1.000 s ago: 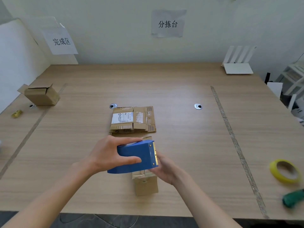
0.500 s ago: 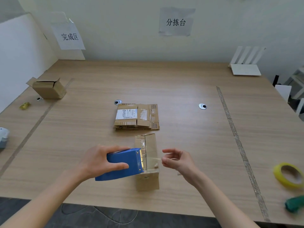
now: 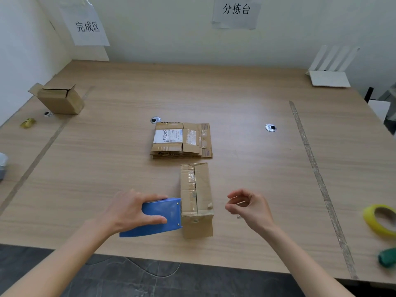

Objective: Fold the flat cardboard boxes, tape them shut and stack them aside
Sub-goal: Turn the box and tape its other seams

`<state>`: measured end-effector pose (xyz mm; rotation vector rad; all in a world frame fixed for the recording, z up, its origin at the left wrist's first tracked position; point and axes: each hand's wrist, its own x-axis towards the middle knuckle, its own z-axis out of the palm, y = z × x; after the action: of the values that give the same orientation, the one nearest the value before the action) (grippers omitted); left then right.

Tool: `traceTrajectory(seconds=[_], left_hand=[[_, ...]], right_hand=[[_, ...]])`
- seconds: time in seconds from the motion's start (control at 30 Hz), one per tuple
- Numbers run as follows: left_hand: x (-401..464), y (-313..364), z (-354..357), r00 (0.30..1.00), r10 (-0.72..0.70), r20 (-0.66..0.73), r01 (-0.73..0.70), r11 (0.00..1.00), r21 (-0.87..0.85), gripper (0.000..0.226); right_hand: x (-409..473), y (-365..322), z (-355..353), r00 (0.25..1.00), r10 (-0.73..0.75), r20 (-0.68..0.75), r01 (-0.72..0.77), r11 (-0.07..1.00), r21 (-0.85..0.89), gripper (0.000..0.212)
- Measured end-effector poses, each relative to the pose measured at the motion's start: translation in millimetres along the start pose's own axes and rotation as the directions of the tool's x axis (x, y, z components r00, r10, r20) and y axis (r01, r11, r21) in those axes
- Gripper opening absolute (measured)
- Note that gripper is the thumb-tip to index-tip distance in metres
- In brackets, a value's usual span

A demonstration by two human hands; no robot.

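The left hand (image 3: 128, 213) grips the blue plastic tape dispenser (image 3: 159, 217), touching the small brown cardboard box (image 3: 196, 202). The right hand's (image 3: 250, 209) fingers (image 3: 235, 195) are loosely curled, holding nothing.

Pale walls (image 3: 171, 28) bearing two paper signs (image 3: 235, 11); wood-grain table (image 3: 246, 93); dark tiled floor (image 3: 150, 281) beneath
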<state>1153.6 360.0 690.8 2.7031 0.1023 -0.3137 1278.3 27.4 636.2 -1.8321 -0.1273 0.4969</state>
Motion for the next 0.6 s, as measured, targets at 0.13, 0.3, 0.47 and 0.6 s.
traceTrajectory(seconds=[0.13,0.3,0.47,0.6], left_hand=[[-4,-8,7,0.996,0.009,0.09,-0.004,0.998,-0.055,0.077],[-10,-18,20,0.985,0.03,0.173,-0.049,0.993,0.11,0.095],[-3,-23,23,0.984,0.053,0.17,-0.075,0.989,0.128,0.092],[0,-27,23,0.985,0.056,0.165,-0.08,0.987,0.139,0.091]], right_hand=[[1,14,7,0.999,0.039,-0.033,-0.038,0.999,0.018,0.021],[6,26,16,0.996,0.079,-0.044,-0.078,0.996,0.034,0.02],[8,31,17,0.995,0.092,-0.047,-0.089,0.994,0.057,0.021],[9,31,20,0.996,0.077,-0.042,-0.075,0.996,0.053,0.021]])
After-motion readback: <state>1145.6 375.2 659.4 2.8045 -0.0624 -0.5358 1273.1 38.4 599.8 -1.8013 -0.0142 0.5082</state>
